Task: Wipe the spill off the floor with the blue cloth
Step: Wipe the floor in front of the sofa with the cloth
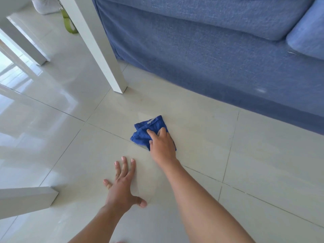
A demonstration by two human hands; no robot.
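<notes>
A crumpled blue cloth lies on the pale tiled floor, in front of the sofa. My right hand rests on top of its near right part, fingers bent and pressing it against the tiles. My left hand lies flat on the floor nearer to me, fingers spread, holding nothing. A faint wet sheen shows on the tile between my two hands, near my left hand's thumb. I cannot make out a distinct spill edge.
A blue fabric sofa runs along the far right. A white table leg stands just left of it, and a second white leg lies at the near left. A green strap hangs at the back.
</notes>
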